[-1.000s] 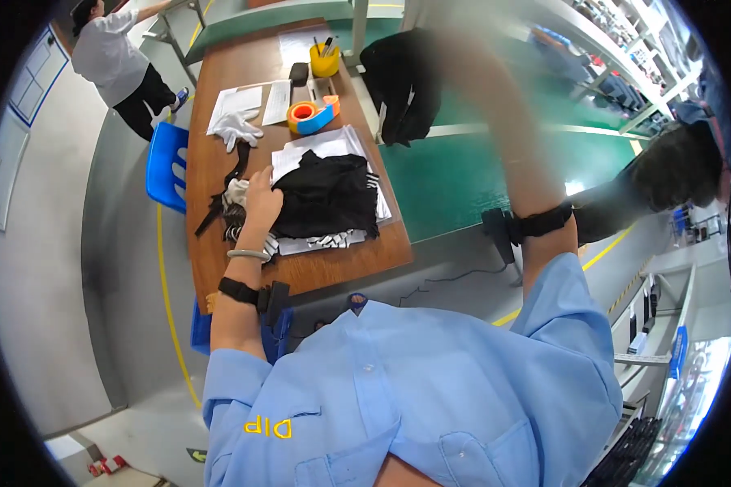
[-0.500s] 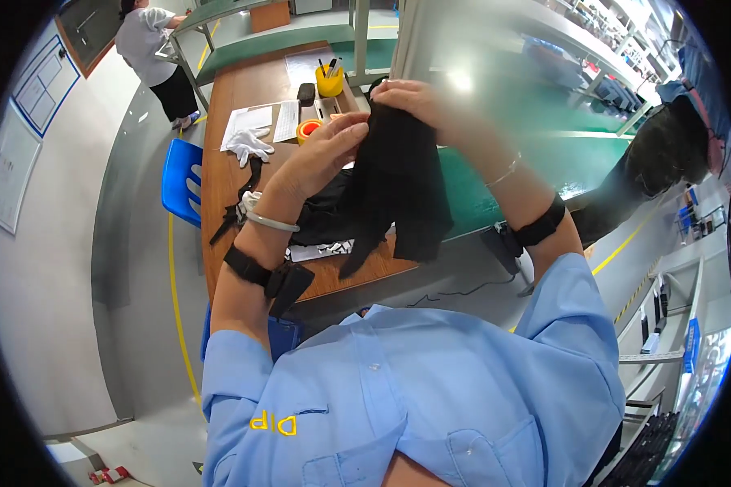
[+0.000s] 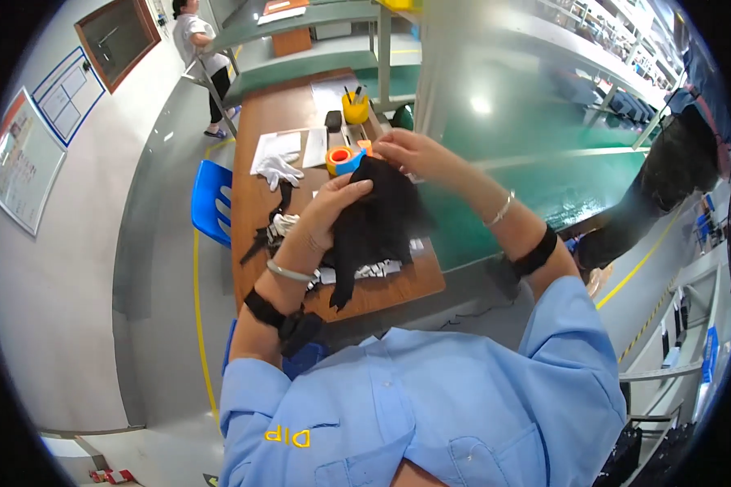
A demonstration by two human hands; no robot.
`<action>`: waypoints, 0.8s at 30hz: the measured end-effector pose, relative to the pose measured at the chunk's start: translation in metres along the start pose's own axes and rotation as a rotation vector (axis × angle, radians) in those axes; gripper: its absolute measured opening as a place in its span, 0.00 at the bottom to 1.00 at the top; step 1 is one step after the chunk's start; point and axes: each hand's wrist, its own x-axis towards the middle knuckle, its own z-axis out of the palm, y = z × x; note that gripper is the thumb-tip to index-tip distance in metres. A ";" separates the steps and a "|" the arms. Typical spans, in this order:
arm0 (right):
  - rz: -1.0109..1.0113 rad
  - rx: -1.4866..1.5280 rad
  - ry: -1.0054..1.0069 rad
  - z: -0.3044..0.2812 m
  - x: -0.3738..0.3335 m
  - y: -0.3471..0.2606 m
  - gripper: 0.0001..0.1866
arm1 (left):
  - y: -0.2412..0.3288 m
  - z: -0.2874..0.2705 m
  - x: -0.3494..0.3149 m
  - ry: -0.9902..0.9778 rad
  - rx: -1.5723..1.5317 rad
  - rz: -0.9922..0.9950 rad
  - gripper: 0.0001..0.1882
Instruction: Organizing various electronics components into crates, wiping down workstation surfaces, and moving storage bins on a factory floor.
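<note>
Head view: my left hand (image 3: 333, 209) is closed on a black cloth (image 3: 378, 215), with the thumb lying over its upper part and the other fingers mostly hidden. My right hand (image 3: 421, 156) is at the upper edge of this cloth, its fingers bent and near together; I cannot tell if they pinch the edge or only touch it. The cloth hangs crumpled from my left hand, above the nearer part of the brown table (image 3: 422, 284), and one long strip of it drops lower than the rest. Under it, on the table, some black-and-white cloth (image 3: 378, 269) is lying. Farther along the table I see a pair of white gloves (image 3: 279, 170), a white paper (image 3: 315, 150), a blue and orange tape dispenser (image 3: 348, 166), partly hidden, and a yellow cup (image 3: 355, 109) which contains pens. To the left of the table is a blue chair (image 3: 211, 203). Beyond the table's far left corner stands a person (image 3: 199, 40) in a white top and dark trousers.
</note>
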 end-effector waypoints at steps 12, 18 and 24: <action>-0.013 0.670 0.003 0.121 -0.046 -0.007 0.24 | -0.015 -0.021 -0.058 0.066 -0.092 0.051 0.18; 0.123 0.507 0.032 0.141 -0.051 -0.022 0.19 | -0.035 -0.029 -0.092 0.090 -0.062 0.171 0.21; -0.068 0.384 0.029 0.154 -0.049 -0.024 0.17 | -0.035 -0.013 -0.132 0.201 -0.052 0.297 0.19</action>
